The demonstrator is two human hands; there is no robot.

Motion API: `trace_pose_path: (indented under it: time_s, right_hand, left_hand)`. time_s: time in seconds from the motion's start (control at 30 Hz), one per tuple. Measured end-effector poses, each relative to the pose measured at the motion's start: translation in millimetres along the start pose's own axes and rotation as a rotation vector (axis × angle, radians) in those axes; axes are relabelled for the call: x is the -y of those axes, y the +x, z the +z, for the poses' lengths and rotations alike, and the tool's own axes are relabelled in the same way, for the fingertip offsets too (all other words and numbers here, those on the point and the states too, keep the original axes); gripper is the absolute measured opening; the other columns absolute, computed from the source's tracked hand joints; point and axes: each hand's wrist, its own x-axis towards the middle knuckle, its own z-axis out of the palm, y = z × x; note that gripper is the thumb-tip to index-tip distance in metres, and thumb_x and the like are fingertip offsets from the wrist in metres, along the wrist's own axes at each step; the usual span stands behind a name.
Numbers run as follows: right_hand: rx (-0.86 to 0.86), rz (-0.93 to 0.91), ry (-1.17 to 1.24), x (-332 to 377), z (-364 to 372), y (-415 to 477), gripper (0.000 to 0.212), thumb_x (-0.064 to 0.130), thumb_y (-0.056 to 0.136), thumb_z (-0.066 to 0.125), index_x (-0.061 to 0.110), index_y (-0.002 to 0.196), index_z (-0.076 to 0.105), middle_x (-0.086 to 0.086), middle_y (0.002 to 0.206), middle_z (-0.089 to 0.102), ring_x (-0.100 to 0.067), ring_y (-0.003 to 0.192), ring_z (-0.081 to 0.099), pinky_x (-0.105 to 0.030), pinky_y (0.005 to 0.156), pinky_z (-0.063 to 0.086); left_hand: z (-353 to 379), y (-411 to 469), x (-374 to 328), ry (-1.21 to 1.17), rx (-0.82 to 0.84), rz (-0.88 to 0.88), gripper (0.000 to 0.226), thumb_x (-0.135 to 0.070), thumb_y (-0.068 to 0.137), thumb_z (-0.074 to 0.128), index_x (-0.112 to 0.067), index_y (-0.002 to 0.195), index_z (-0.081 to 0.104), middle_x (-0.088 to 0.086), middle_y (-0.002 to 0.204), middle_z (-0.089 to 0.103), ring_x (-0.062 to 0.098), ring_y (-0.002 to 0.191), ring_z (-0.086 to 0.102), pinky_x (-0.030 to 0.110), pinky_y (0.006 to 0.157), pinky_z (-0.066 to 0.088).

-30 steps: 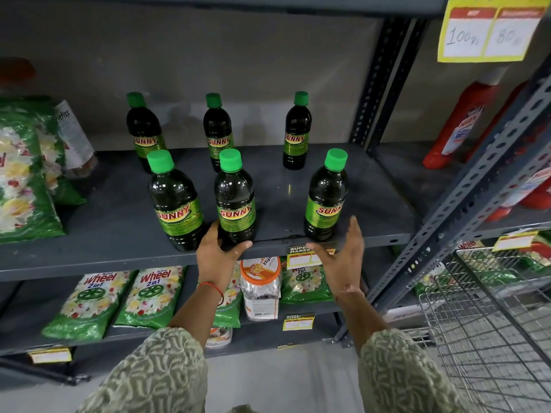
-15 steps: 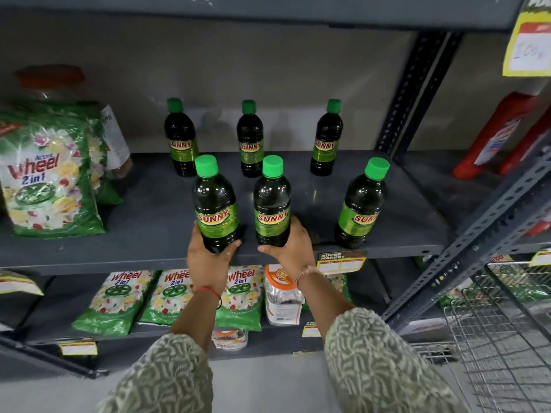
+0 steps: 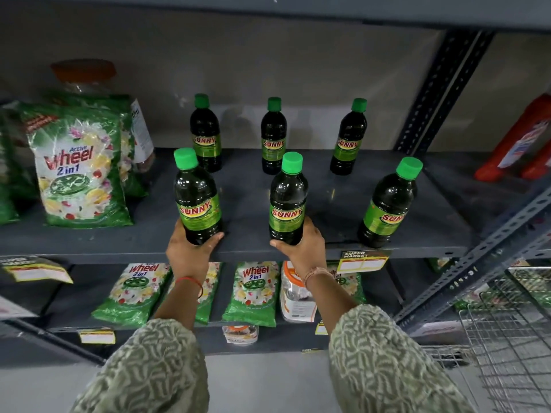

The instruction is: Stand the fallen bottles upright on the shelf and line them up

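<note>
**Front row being spaced out, both hands on bottles**

Your right hand (image 3: 302, 248) has come across from the right end of the shelf (image 3: 119, 242) and now wraps the base of the front middle bottle (image 3: 287, 201); a second ago it was open beside the front right bottle (image 3: 387, 207); your left hand (image 3: 189, 251) stays closed round the base of the front left bottle (image 3: 198, 201); those two bottles, close together half a second ago, now stand well apart; in my judgement that means you are past righting and into lining up.

All six bottles stand upright on the middle shelf; none lies fallen; three sit along the back, the back left bottle (image 3: 205, 135), the back middle bottle (image 3: 273, 138) and the back right bottle (image 3: 348, 138), and three near the front edge.

Each is dark, glossy, with a bright green cap and a green and yellow label; the front right label faces off to the side, so it probably wants a turn; the detergent bags (image 3: 80, 171) stand well to the left.
</note>
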Motion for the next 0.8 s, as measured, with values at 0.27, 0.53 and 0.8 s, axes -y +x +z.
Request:
trace_pose_path:
  time_s: [0.27, 0.53, 0.8]
  right_hand:
    - [-0.003, 0.007, -0.015, 3.8, -0.3, -3.6, 0.075, 0.039, 0.059, 0.081, 0.011, 0.121, 0.047, -0.012, 0.112, 0.06, -0.025, 0.105, 0.054, -0.033, 0.088, 0.046]
    - [-0.024, -0.017, -0.019, 4.4, 0.1, -4.8, 0.072, 0.039, 0.06, 0.081, 0.011, 0.118, 0.049, -0.012, 0.11, 0.062, -0.027, 0.104, 0.055, -0.039, 0.089, 0.049]
    - [-0.021, 0.002, -0.022, 4.1, 1.0, -6.5, 0.075, 0.039, 0.059, 0.081, 0.011, 0.121, 0.048, -0.013, 0.111, 0.061, -0.027, 0.105, 0.055, -0.036, 0.089, 0.048]
  left_hand:
    - [-16.4, 13.7, 9.7, 0.023, 0.025, -0.009, 0.064, -0.016, 0.062, 0.083, -0.006, 0.118, 0.053, 0.016, 0.117, 0.065, 0.03, 0.109, 0.059, 0.029, 0.089, 0.042]
    - [-24.6, 19.0, 18.6, 0.072, 0.105, 0.018, 0.071, -0.014, 0.063, 0.082, -0.007, 0.125, 0.048, 0.017, 0.121, 0.063, 0.032, 0.113, 0.057, 0.036, 0.097, 0.044]
    - [-22.9, 21.0, 25.8, 0.097, 0.111, 0.01, 0.078, -0.017, 0.061, 0.084, -0.009, 0.128, 0.045, 0.017, 0.12, 0.064, 0.033, 0.112, 0.058, 0.043, 0.099, 0.047]
